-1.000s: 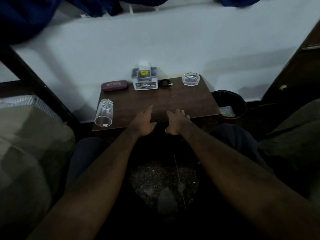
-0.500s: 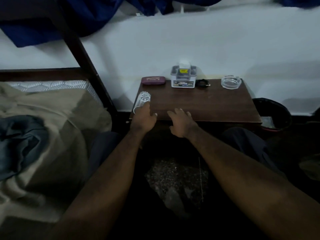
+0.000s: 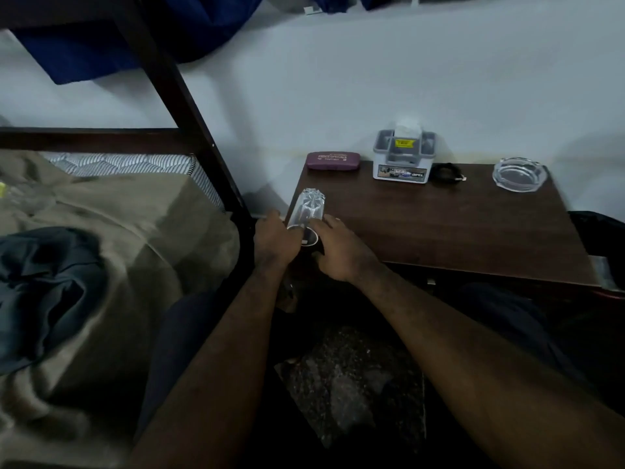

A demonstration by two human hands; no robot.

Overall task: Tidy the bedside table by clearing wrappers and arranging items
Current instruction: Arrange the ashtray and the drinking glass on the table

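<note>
A clear drinking glass (image 3: 309, 206) lies on its side at the front left corner of the dark wooden bedside table (image 3: 456, 225), its mouth toward me. My left hand (image 3: 272, 240) grips its rim from the left. On the other side my right hand (image 3: 340, 247) has its fingers curled against the glass. Along the back edge stand a maroon glasses case (image 3: 333, 160), a grey box with a white tissue sticking out (image 3: 404, 157), a small black item (image 3: 446, 170) and a clear glass ashtray (image 3: 519, 174).
A bed with a tan blanket (image 3: 101, 252) and dark blue-grey cloth (image 3: 44, 286) fills the left. A dark bed post (image 3: 189, 106) slants down beside the table. A black bin (image 3: 598, 231) sits at the table's right. White wall behind.
The camera swung left. Both hands moved from the table's front edge to the lying glass; the left hand reached it first, then the right joined.
</note>
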